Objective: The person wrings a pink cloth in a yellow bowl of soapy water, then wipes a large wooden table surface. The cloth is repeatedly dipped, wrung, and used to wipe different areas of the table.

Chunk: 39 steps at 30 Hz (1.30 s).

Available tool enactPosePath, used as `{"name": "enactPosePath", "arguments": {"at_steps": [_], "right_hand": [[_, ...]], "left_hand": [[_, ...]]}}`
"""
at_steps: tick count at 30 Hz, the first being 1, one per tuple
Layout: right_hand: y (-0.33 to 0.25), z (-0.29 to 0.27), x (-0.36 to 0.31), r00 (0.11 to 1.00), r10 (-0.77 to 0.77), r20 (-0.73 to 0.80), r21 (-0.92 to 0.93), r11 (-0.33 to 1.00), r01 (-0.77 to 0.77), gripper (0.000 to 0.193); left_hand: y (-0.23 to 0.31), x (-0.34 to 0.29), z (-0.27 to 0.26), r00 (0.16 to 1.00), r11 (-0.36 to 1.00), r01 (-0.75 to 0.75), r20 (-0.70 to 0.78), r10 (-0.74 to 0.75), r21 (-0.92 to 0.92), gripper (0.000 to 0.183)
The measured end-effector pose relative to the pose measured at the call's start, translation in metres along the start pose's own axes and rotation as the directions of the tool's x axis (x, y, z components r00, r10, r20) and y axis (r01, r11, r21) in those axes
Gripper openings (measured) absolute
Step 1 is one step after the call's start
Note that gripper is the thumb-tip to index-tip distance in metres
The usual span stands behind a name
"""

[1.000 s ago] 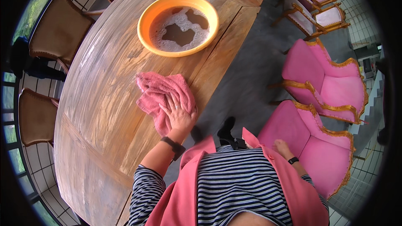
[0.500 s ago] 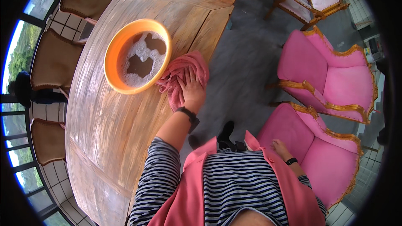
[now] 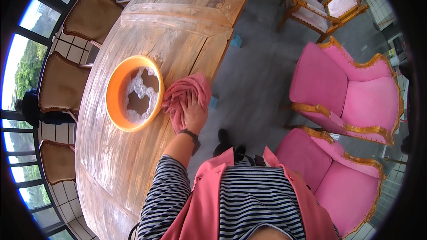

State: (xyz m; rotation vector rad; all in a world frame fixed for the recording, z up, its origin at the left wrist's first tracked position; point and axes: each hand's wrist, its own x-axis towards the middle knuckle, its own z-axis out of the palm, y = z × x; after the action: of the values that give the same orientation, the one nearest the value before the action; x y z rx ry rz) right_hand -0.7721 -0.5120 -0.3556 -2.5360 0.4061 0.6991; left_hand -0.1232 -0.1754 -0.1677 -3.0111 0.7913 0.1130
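Note:
My left hand [image 3: 193,114] lies on a bunched pinkish-red towel [image 3: 199,85], fingers stretched out and apart, palm down on the cloth. The towel rests on the edge of a large wooden table [image 3: 129,160]. Right beside it, on the left, stands an orange basin [image 3: 116,90] with brownish water and white suds [image 3: 142,90]. A dark band circles my left wrist. My right hand is out of the picture.
Two pink armchairs with gilded wood [image 3: 318,78] [image 3: 307,151] stand on the right, with paler wooden-armed chairs [image 3: 307,11] farther off. Brown chairs [image 3: 62,80] line the table's far left side, by the windows. Small blue pieces [image 3: 235,41] show under the table's edge.
The view has shifted, so the table and basin appear lower. My left hand stays on the towel next to the basin. My right hand, earlier by the nearer pink armchair, has left the picture.

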Motion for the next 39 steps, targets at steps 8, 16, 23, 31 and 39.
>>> {"name": "enactPosePath", "arguments": {"at_steps": [8, 16, 23, 31, 39], "right_hand": [[-0.040, -0.146, 0.120, 0.887, 0.429, 0.170, 0.645, 0.632, -0.429, 0.025], [-0.045, -0.299, 0.239, 0.880, 0.446, 0.165, 0.696, 0.579, -0.424, 0.026], [-0.026, -0.368, 0.302, 0.894, 0.414, 0.172, 0.613, 0.665, -0.426, 0.027], [0.018, -0.429, 0.380, 0.947, 0.251, 0.199, 0.367, 0.877, -0.310, 0.029], [0.033, -0.558, 0.545, 0.987, -0.065, 0.150, 0.008, 0.998, 0.064, 0.030]], "left_hand": [[-0.003, 0.000, 0.002, 0.999, 0.997, -0.026, -0.027, 0.024, -0.068, 0.073], [-0.006, -0.002, -0.001, 0.991, 0.984, 0.034, 0.134, -0.011, -0.173, 0.067], [-0.009, -0.006, 0.008, 0.989, 0.977, 0.059, 0.142, -0.030, -0.204, 0.065], [0.015, 0.020, 0.002, 0.974, 0.970, 0.140, 0.205, -0.099, -0.200, 0.062], [0.079, 0.128, -0.018, 0.956, 0.934, 0.272, 0.179, -0.234, -0.232, 0.068]]}}
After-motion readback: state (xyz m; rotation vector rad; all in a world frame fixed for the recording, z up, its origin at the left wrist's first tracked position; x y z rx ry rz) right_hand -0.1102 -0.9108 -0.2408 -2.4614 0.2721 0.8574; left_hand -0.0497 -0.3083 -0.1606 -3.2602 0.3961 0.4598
